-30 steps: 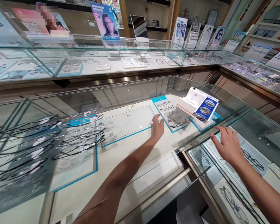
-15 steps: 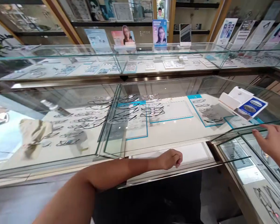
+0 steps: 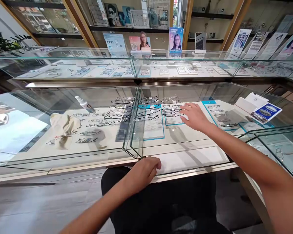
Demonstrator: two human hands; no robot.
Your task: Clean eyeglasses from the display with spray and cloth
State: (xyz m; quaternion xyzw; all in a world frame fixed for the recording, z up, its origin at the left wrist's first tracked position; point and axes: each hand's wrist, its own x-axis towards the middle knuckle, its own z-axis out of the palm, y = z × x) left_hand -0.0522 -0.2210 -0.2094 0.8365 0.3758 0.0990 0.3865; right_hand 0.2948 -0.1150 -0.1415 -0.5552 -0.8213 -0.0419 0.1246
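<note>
My right hand [image 3: 194,116] reaches into the open glass display case [image 3: 136,152], fingers spread, hovering just right of a row of black-framed eyeglasses [image 3: 148,110] on a white, blue-edged tray [image 3: 152,131]. It holds nothing. My left hand [image 3: 143,170] rests on the case's front metal edge with its fingers curled over the rim. Nothing shows inside that hand.
More eyeglasses [image 3: 88,133] lie in the left section beside a beige cloth [image 3: 63,125] and a spray bottle [image 3: 85,104]. A blue and white card stand [image 3: 265,112] sits at the right. A second glass counter [image 3: 136,65] with posters runs behind. Another case [image 3: 278,146] adjoins at right.
My right hand has left the right-hand case's glass and moved left into the open case toward the glasses. My left hand pulled back from inside the case to its front edge.
</note>
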